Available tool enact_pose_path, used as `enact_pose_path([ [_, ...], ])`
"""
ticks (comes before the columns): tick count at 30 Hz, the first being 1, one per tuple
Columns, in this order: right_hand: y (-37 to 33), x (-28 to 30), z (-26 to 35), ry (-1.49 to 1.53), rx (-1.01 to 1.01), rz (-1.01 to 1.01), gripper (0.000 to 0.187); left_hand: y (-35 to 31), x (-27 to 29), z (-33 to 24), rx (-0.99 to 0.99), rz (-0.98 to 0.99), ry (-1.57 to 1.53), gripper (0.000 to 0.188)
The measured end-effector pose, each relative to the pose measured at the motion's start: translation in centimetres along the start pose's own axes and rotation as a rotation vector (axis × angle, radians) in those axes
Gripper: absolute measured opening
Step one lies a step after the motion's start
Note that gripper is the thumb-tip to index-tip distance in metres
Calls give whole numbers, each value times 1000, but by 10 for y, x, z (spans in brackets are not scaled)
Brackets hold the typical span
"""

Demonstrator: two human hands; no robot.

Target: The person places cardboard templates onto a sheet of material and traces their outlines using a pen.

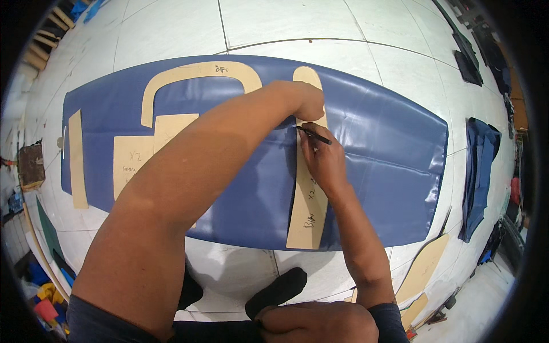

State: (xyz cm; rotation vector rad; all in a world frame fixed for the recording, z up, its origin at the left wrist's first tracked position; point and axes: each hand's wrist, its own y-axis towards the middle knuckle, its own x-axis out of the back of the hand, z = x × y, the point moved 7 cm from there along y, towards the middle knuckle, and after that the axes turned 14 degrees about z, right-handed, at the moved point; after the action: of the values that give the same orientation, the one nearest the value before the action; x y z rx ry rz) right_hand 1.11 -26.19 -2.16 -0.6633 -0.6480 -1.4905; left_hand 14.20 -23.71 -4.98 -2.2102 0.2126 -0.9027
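A long pale card pattern piece [300,231] with a rounded far end lies across a sheet of blue vinyl [377,137]. On its far part rests my left hand [309,100], pressing down. That arm crosses over the sheet and its fingers are mostly hidden from view. My right hand [326,159] grips a slim black pen [315,135], its tip at the left edge of the card. Left of these lie a curved card piece [150,97], two overlapping rectangular cards [127,166] and a narrow card strip [78,160].
White tiled floor [274,23] surrounds the sheet. Folded dark blue material [479,171] lies at the right, and more card pieces [426,266] at the lower right. A foot in a black sock [280,291] is near the sheet's front edge. Coloured scraps [47,308] sit at the lower left.
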Motion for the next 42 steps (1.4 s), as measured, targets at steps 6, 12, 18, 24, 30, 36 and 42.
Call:
enact_pose_path([
  [6,-18,-1,5,-42,3,2,16,-11,-5,-11,35,-7,42,47],
  [12,-66,-5,21,-19,-19,25,16,-28,-17,-24,-57,-164,156,71],
  [18,-59,-5,22,-33,-35,13,17,-29,-25,-29,-47,-238,290,88],
  [24,-84,-10,24,10,-84,60,19,-28,-26,-29,-44,-211,292,89],
  [30,-138,-18,38,51,-138,100,16,-26,-26,-29,-23,-209,302,91],
  [36,-124,-14,38,25,-114,51,20,-26,-25,-30,-23,-165,296,91],
  [42,-169,-23,50,35,-156,142,20,-25,-27,-29,1,-156,318,93],
])
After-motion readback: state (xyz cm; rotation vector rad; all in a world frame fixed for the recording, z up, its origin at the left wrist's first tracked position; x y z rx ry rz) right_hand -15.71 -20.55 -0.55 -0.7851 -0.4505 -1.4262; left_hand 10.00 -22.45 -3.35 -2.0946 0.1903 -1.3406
